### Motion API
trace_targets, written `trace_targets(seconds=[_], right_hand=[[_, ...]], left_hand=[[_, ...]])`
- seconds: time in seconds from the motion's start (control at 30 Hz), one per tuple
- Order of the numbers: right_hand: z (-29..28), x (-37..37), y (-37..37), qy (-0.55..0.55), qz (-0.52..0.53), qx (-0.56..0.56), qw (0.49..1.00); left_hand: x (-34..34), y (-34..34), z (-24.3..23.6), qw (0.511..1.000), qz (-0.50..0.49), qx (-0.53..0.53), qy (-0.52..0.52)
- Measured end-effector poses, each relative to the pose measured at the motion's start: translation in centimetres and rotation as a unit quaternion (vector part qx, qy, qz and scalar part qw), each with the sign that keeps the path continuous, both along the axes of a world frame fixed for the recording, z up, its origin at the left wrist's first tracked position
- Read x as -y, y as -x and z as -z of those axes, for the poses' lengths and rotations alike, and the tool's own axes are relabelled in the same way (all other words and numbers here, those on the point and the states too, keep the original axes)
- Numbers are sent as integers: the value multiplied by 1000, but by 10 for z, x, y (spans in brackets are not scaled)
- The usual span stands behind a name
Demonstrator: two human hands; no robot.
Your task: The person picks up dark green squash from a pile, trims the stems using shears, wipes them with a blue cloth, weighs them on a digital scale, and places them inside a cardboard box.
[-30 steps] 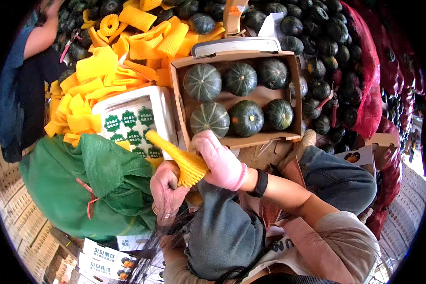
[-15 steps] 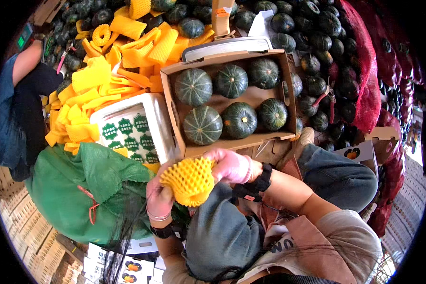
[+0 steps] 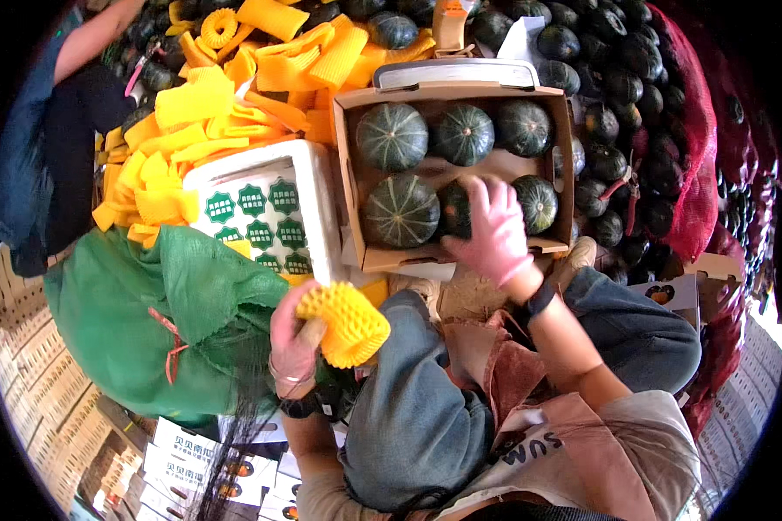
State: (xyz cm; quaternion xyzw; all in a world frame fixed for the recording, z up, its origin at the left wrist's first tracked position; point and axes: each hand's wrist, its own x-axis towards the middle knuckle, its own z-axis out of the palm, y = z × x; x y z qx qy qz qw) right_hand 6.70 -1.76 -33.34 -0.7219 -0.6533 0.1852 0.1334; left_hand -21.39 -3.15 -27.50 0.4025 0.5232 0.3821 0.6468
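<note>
A yellow foam net sleeve [image 3: 347, 326], bunched into a short ring, is held in my left hand [image 3: 295, 339] beside my left knee. My right hand [image 3: 495, 233] is over the front middle squash [image 3: 454, 208] with its fingers spread, covering much of it; how firmly it touches cannot be made out. That dark green, pale-striped squash sits in an open cardboard box [image 3: 460, 253] with several others in two rows. Both hands wear pink gloves.
Left of the box stands a white foam tray [image 3: 317, 204] with green stickers. Behind it lies a heap of yellow foam sleeves [image 3: 195, 100]. A green sack [image 3: 139, 321] is at left, loose squashes [image 3: 621, 87] and red net bags [image 3: 695, 174] at right. Another person's arm [image 3: 96, 39] shows far left.
My right hand has let go of the foam sleeve and moved forward to the front middle squash. My left hand keeps the sleeve. The view has shifted slightly; the other person's arm has moved.
</note>
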Motion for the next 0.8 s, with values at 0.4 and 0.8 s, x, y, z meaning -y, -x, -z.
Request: trace_targets(seconds=[0.4,0.8], right_hand=[[-22,-2,-51,24,-50,-309,949],[-9,-22,44,-105,-51,-289,950]], left_hand=[[-35,-59,89,965,98,65,234],[-11,2,42,991,65,68,98]])
